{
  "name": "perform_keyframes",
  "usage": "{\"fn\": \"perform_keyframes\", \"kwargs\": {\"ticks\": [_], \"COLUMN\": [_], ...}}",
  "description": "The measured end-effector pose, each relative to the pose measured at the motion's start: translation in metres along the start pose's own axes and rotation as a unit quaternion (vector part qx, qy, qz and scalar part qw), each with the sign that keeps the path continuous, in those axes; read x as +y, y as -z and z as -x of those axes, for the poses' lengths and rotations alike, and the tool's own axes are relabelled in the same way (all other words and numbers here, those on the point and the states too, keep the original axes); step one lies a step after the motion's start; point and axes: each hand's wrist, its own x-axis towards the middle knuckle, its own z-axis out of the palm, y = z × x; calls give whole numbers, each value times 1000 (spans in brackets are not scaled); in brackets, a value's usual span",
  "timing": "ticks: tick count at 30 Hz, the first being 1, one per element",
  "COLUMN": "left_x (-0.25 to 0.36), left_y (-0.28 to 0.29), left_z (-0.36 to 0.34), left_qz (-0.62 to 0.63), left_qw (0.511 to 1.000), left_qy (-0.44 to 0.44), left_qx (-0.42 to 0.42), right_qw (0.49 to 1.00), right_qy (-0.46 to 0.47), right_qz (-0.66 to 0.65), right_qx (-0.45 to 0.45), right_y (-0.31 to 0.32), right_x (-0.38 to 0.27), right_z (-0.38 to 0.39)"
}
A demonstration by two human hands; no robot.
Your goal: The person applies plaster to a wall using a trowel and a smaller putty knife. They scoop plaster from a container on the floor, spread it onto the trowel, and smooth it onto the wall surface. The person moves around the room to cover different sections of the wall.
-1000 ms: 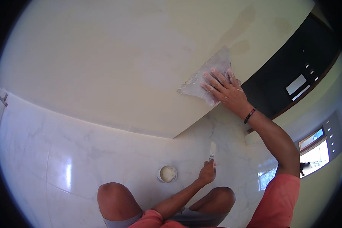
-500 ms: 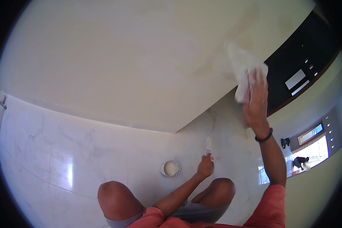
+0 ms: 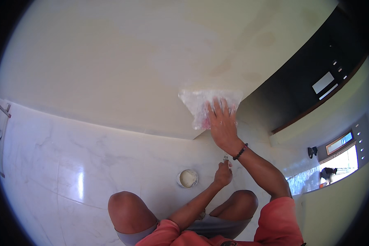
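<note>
right hand (image 3: 222, 125): spread flat, pressing a crumpled clear plastic sheet (image 3: 203, 104) against the cream wall (image 3: 110, 69), near its lower edge above the marble floor (image 3: 69, 164). left hand (image 3: 223, 174): lower, closed around a small tool; small white tub (image 3: 187, 178) just left.

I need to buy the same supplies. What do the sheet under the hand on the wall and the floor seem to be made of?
The sheet under the right hand looks like thin clear plastic film: see-through, crinkled and glinting. The floor looks like polished white marble or marble-look tile: grey veins, joint lines and a bright reflection.
</note>
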Motion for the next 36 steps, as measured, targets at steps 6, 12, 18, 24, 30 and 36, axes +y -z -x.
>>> {"fn": "perform_keyframes", "kwargs": {"ticks": [6,12,18,24,30,36], "left_x": [-10,-15,-4,0,8,-3], "left_y": [-7,-20,-15,-3,-5,-4], "left_z": [3,-1,3,6,18,14], "left_qz": [-1,0,-8,0,7,28], "left_qw": [1000,1000,1000,1000,997,998], "left_qy": [-1,-12,-13,5,21,5], "left_qx": [-13,-29,-17,-25,-77,-60], "right_qw": [989,970,989,980,947,970], "right_qy": [55,73,87,-1,-51,-58], "right_qz": [70,162,116,-6,61,63], "right_qx": [118,166,24,200,311,226], "right_y": [50,38,-11,60,79,-30], "right_x": [40,82,71,81,91,5], "right_z": [-4,-44,23,1,-80,-47]}}
